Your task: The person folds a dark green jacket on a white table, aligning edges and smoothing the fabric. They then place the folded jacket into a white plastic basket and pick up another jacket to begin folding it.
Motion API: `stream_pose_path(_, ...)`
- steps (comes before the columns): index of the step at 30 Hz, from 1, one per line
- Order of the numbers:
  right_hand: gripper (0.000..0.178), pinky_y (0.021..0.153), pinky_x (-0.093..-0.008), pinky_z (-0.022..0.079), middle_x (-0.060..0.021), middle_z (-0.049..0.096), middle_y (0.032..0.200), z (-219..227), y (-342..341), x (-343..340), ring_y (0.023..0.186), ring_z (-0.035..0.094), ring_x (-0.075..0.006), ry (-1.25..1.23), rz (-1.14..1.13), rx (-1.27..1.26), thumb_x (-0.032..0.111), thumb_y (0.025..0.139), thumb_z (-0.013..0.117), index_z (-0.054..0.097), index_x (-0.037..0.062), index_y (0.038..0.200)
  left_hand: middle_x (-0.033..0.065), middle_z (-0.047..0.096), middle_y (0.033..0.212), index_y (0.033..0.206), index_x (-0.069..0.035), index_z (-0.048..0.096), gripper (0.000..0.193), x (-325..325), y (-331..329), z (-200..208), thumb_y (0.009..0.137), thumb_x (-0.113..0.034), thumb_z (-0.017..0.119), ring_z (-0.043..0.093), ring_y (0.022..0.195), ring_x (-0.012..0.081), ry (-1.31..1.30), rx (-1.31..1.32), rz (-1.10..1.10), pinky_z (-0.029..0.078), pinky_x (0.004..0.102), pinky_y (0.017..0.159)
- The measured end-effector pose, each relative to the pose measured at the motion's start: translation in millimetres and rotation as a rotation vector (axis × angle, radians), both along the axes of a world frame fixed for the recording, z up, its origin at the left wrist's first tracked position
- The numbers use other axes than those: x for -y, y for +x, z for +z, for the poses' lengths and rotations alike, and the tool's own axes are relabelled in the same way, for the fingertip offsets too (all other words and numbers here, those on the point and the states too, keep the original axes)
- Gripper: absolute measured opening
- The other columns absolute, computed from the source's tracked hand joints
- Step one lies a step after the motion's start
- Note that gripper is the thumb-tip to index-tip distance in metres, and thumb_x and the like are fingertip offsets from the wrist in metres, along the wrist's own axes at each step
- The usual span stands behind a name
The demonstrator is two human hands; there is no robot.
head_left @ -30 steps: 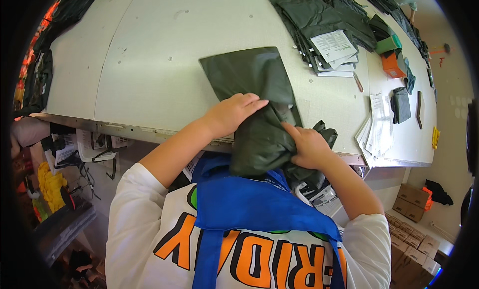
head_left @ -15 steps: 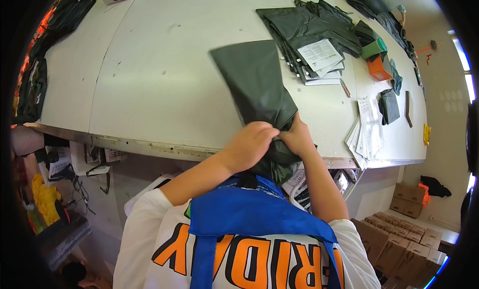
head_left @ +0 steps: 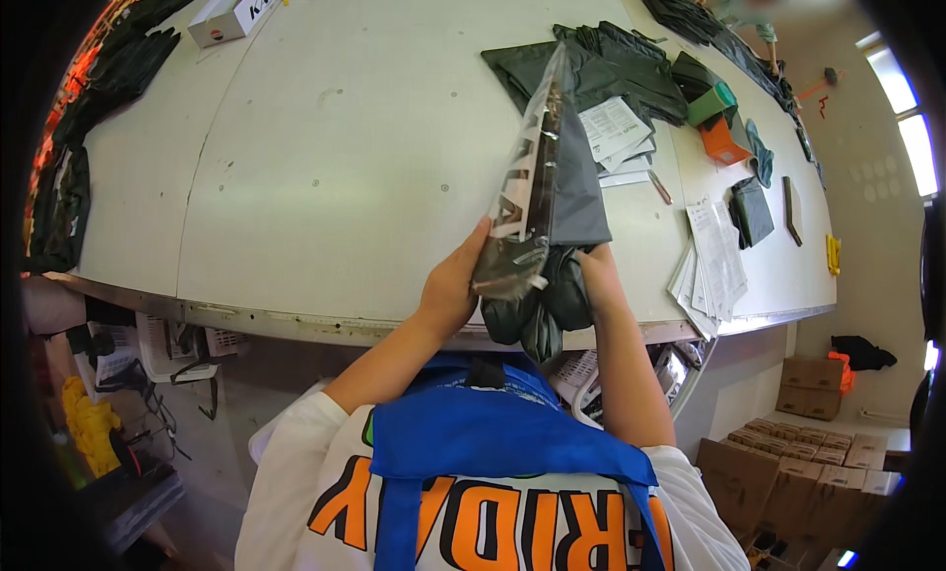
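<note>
A folded dark green fabric piece stands up in front of me at the table's near edge, its lower end bunched into rounded folds. Along its left side lies a clear plastic bag with black and white print, glossy and creased. My left hand is closed on the bag's lower left edge; its fingertips are partly hidden behind the plastic. My right hand grips the fabric at the lower right, beside the rounded folds.
Behind the piece lie a dark green fabric pile and paper sheets. To the right are a pen, an orange box, a green roll and more papers. A co-worker's arm reaches in at the far right.
My hands, which were together on the fabric, have moved apart to its two sides. The piece has turned, and the printed clear plastic now shows on its left.
</note>
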State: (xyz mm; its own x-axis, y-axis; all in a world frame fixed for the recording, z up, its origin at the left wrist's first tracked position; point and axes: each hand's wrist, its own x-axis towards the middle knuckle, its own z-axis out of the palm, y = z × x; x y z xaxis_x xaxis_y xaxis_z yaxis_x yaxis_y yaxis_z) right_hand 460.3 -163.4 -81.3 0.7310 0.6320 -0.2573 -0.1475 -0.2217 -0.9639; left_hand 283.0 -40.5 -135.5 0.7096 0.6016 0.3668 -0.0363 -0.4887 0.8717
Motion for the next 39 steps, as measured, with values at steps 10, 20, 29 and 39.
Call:
stream_pose_path(10, 0.046, 0.090, -0.0320, 0.045, -0.0137, 0.063, 0.113, 6, 1, -18, 0.103, 0.059, -0.0228, -0.051, -0.154, -0.030, 0.016, 0.083, 0.062, 0.055, -0.0068, 0.122, 0.0211, 0.044, 0.140, 0.144, -0.006, 0.030, 0.064, 39, -22, -41, 0.085, 0.009, 0.050, 0.047, 0.127, 0.0322, -0.452, 0.040, -0.138, 0.038, 0.0337, 0.103)
stream_pose_path(20, 0.038, 0.098, -0.0458, 0.038, -0.0291, 0.052, 0.120, -66, -56, -2, 0.113, 0.044, -0.0484, -0.366, 0.310, 0.849, 0.004, 0.079, 0.049, 0.056, -0.0048, 0.115, 0.0111, 0.037, 0.144, 0.145, -0.012, 0.029, 0.067, -8, -71, -39, 0.092, -0.038, 0.059, 0.039, 0.131, 0.0245, -1.753, -0.171, -0.263, 0.038, 0.0428, 0.104)
stream_pose_path(29, 0.028, 0.088, -0.0424, 0.044, -0.0250, 0.062, 0.101, -55, -38, -9, 0.097, 0.057, -0.0407, -0.287, 0.633, 0.633, 0.008, 0.082, 0.049, 0.060, -0.0060, 0.105, 0.0147, 0.030, 0.147, 0.148, -0.007, 0.010, 0.095, -3, -59, -16, 0.081, -0.033, 0.073, 0.029, 0.135, 0.0257, -1.369, -0.239, -0.349, 0.027, 0.0399, 0.109)
stream_pose_path(39, 0.027, 0.084, -0.0380, 0.046, -0.0246, 0.064, 0.100, -39, -14, -18, 0.096, 0.062, -0.0347, -0.488, 0.707, 0.524, 0.008, 0.085, 0.048, 0.061, -0.0067, 0.104, 0.0127, 0.051, 0.108, 0.123, -0.004, 0.049, 0.056, 11, -56, 29, 0.078, -0.029, 0.074, 0.052, 0.101, 0.0257, -0.236, -0.401, -0.031, 0.044, 0.0349, 0.087)
